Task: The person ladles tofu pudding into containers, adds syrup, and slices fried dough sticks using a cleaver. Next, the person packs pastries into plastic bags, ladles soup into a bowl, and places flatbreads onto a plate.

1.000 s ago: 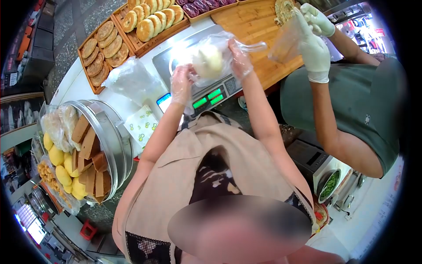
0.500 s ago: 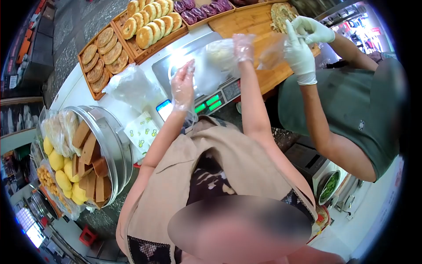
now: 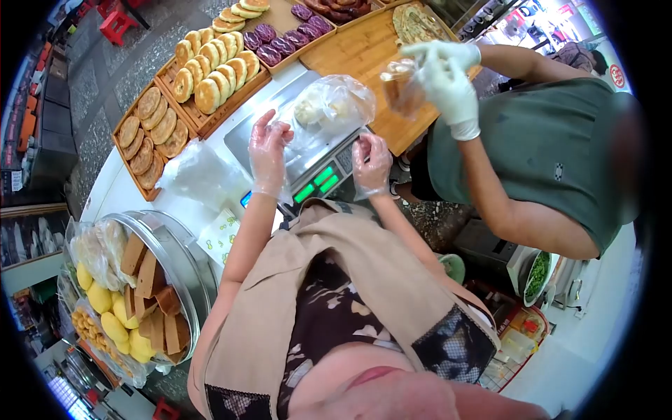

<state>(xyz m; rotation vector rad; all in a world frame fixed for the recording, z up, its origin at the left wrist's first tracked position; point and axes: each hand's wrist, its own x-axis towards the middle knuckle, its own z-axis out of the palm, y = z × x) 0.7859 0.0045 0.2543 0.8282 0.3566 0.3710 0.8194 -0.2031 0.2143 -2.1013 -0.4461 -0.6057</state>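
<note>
The scale (image 3: 304, 159) bears a bag (image 3: 334, 105). The loosely open left hand (image 3: 268, 152) is above it; the right hand (image 3: 372, 162), grip unclear, at its front.

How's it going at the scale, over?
Left grip beside the clear bag; right grip near the green display. Bag on the scale, pale food inside. Nothing visibly in the way; co-worker's gloved hands off right.

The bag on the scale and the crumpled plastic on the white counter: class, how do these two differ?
The bag bulges around pale, rounded food; the crumpled plastic shows no food inside. The bag looks mostly clear; the crumpled plastic looks whiter and cloudier. The bag rests on the scale; the crumpled plastic lies on the counter. Both look thin.
</note>
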